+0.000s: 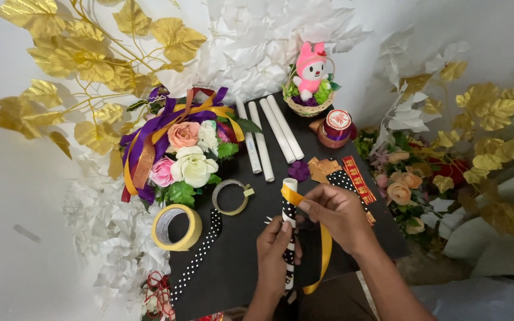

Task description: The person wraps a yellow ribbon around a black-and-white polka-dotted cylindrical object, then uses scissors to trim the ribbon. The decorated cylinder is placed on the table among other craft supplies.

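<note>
Left hand (276, 248): low centre of the frame, fingers clenched around a white paper tube wrapped with black polka-dot ribbon (290, 226), which stands nearly upright over the black tabletop (239, 249).
Right hand (337, 213): just right of the tube's top, thumb and fingertips pinching a shiny yellow-gold satin ribbon (326, 246) against it.
Yellow-gold ribbon: starts at the tube's upper end, passes under the right hand, then hangs in a loop down to the table's near edge.
Tape rolls: a wide cream masking-tape roll (176, 227) lies at the lower left of the table; a thinner clear tape ring (231, 197) lies just right of it, above.
Loose dotted ribbon (200, 255): a black strip with white dots running diagonally from beside the masking tape toward the lower left.
Plain tubes (269, 139): three white paper rolls side by side at upper centre.
Bouquet (182, 154): artificial roses tied with purple and orange ribbons, left of the plain tubes.
Basket toy (310, 77): a pink and white plush in a small woven basket at the table's far end.
Ribbon scraps (352, 175): red-gold and dotted pieces just above the right hand.
</note>
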